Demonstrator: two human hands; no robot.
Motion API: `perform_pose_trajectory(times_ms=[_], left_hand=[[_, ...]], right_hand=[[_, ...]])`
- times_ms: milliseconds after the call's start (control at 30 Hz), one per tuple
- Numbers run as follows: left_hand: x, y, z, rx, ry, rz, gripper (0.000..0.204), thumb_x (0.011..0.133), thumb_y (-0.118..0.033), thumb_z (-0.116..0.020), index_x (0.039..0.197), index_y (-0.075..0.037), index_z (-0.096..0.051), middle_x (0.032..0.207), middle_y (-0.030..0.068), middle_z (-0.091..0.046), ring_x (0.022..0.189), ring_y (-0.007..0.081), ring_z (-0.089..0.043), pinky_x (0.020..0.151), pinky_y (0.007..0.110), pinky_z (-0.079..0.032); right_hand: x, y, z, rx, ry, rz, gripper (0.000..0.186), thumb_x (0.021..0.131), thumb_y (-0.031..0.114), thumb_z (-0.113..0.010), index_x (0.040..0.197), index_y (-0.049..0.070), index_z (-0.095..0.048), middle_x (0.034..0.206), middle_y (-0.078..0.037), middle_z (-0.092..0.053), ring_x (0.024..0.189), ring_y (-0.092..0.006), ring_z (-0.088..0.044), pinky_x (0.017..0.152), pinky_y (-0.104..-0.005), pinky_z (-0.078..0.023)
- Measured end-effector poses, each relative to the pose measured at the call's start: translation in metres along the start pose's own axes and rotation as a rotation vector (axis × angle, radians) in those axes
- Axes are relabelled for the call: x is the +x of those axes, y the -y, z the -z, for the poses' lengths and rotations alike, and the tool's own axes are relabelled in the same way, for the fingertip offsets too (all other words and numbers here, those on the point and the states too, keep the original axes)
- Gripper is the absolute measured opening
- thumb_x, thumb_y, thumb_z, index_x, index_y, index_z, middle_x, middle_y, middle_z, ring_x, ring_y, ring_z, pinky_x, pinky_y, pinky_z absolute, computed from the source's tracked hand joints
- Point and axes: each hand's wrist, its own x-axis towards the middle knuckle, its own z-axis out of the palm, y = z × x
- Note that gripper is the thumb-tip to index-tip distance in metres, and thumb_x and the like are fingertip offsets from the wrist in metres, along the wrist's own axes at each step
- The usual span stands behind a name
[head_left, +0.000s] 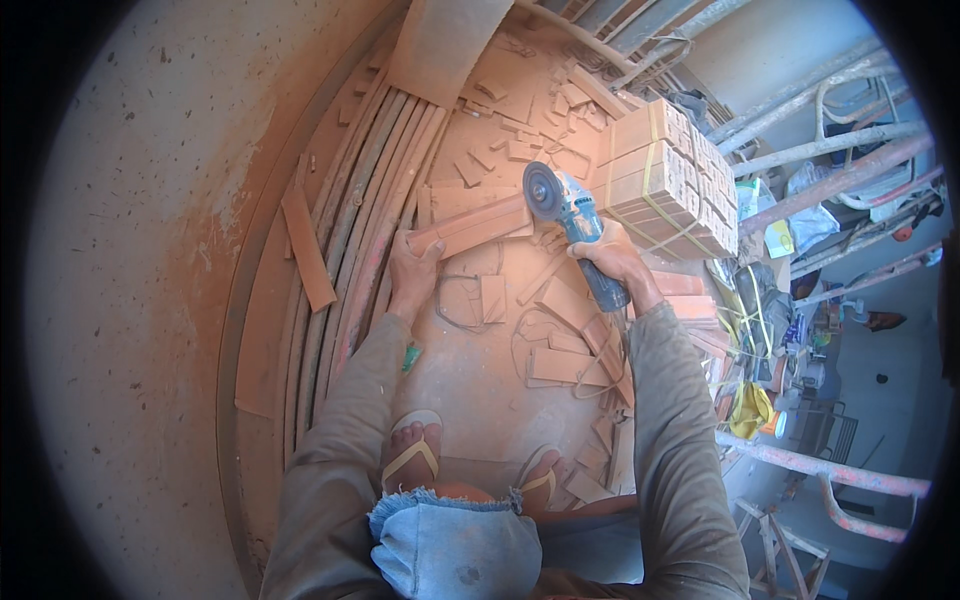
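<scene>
Nearest the head, a frayed pale-blue denim leg [455, 540] covers one bent knee, and just beyond it the person's feet stand in sandals [411, 463] with yellowish straps on the dusty floor [470, 375]. The forearms, in long drab sleeves [678, 420], reach forward on either side. Near the left wrist lies a small green scrap [411, 357]. The left hand [410, 262] is closed around the near end of a terracotta strip [475, 226], which slants up and to the right at the middle of the work area. The right hand [612, 252] is wrapped round the body of a blue and black angle grinder [590, 245]; its round disc [542, 192] stands at the strip's far end, though whether the two touch cannot be told. Right of the feet lie flat terracotta offcuts [566, 367], a thin cord curling among them. Along the left run long poles [352, 235], with a loose reddish slat [307, 245] beside them against the curved wall [140, 260]. Beyond the grinder sits a bundle of stacked tiles [650, 185] bound with yellow straps; farther off are broken pieces [520, 148], a dusty board [445, 48] and, at right, metal tubes [845, 147].
</scene>
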Motion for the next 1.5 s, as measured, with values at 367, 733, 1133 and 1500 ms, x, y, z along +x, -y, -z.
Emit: perform_pose_trajectory(times_ms=[367, 733, 1133, 1500], left_hand=[[-0.003, -0.004, 0.001, 0.075, 0.019, -0.026, 0.033, 0.091, -0.015, -0.076, 0.113, 0.001, -0.057, 0.107, 0.0146, -0.068, 0.102, 0.0218, -0.066, 0.091, 0.036, -0.05], [-0.006, -0.001, -0.001, 0.015, 0.025, -0.074, 0.034, 0.091, -0.014, -0.075, 0.113, 0.002, -0.054, 0.104, 0.0181, -0.068, 0.101, 0.0261, -0.067, 0.09, 0.038, -0.05], [-0.009, -0.008, 0.001, 0.007, 0.039, -0.065, 0.034, 0.091, -0.013, -0.075, 0.113, 0.002, -0.054, 0.107, 0.016, -0.066, 0.103, 0.0231, -0.064, 0.092, 0.037, -0.049], [-0.012, -0.011, 0.0, 0.015, 0.022, -0.094, 0.033, 0.09, -0.012, -0.075, 0.111, 0.003, -0.055, 0.104, 0.0169, -0.066, 0.1, 0.0239, -0.064, 0.09, 0.037, -0.049]], right_hand=[[0.001, -0.009, -0.002, 0.026, 0.031, 0.014, 0.048, 0.07, 0.025, -0.084, 0.107, -0.003, -0.071, 0.095, -0.017, -0.074, 0.087, -0.0264, -0.072, 0.08, -0.038, -0.055], [0.004, -0.003, -0.002, 0.021, 0.032, -0.013, 0.051, 0.069, 0.026, -0.085, 0.107, -0.005, -0.071, 0.096, -0.019, -0.074, 0.089, -0.0281, -0.072, 0.081, -0.0393, -0.055], [0.012, 0.0, 0.0, -0.038, 0.047, -0.06, 0.056, 0.069, 0.03, -0.086, 0.108, -0.006, -0.069, 0.1, -0.021, -0.073, 0.093, -0.0311, -0.072, 0.083, -0.0402, -0.055], [0.013, 0.007, 0.003, -0.047, 0.063, -0.067, 0.055, 0.069, 0.031, -0.086, 0.102, -0.009, -0.07, 0.097, -0.022, -0.074, 0.09, -0.0317, -0.073, 0.081, -0.0409, -0.055]])
